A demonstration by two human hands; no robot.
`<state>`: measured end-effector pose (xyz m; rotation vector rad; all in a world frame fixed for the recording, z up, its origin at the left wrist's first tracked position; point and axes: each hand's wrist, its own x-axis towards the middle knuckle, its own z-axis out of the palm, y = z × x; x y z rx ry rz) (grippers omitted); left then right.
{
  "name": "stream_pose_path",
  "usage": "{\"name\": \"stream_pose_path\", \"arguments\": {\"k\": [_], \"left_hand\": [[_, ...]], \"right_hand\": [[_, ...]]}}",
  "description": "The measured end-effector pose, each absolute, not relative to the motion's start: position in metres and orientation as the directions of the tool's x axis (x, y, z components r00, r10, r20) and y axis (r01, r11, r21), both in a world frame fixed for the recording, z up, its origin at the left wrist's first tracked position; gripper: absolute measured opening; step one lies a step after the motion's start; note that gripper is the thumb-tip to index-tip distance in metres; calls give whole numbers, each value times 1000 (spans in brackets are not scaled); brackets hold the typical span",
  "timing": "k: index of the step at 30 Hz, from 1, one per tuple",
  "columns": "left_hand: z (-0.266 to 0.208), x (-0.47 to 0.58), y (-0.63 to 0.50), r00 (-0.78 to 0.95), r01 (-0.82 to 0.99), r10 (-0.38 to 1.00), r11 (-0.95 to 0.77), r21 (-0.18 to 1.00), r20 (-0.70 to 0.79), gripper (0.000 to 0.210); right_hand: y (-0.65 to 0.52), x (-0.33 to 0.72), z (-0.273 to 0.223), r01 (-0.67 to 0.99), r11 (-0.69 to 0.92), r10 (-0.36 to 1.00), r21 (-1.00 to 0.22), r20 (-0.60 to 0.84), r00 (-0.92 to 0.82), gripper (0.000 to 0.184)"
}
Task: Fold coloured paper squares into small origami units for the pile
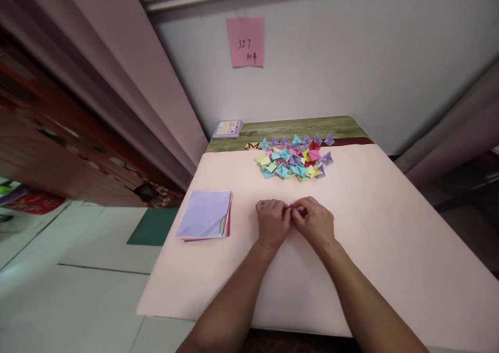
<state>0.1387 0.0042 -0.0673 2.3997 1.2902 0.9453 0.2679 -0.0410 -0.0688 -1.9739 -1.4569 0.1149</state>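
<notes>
At table [374, 290] | left hand [273, 220], right hand [315, 220] pinching one magenta piece [290, 206] | one paper stack [206, 212]

The pointed, multicoloured folded pieces [296, 158] look like matt paper with sharp creases, the square lavender-topped stack of thin sheets [205, 212] like smooth matt paper, and the small magenta piece [290, 206], mostly hidden, like paper too. The pale pink counter [370, 228] has a smooth, matt covering, its green far strip [292, 128] wood-grained. The long pink curtain [132, 56] looks like matt cloth, the pale tiled floor [97, 290] smooth and slightly glossy.
</notes>
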Motion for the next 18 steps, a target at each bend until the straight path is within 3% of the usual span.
{"name": "stream_pose_path", "arguments": {"k": [9,18], "left_hand": [[-62,135,1,428,663,815,-576,477,390,12],[-64,133,2,428,653,813,-580,486,394,25]], "right_hand": [[-44,277,-69,828,-16,918,-561,319,234,10],[-46,281,-67,817,18,933,-576,304,193,11]]}}
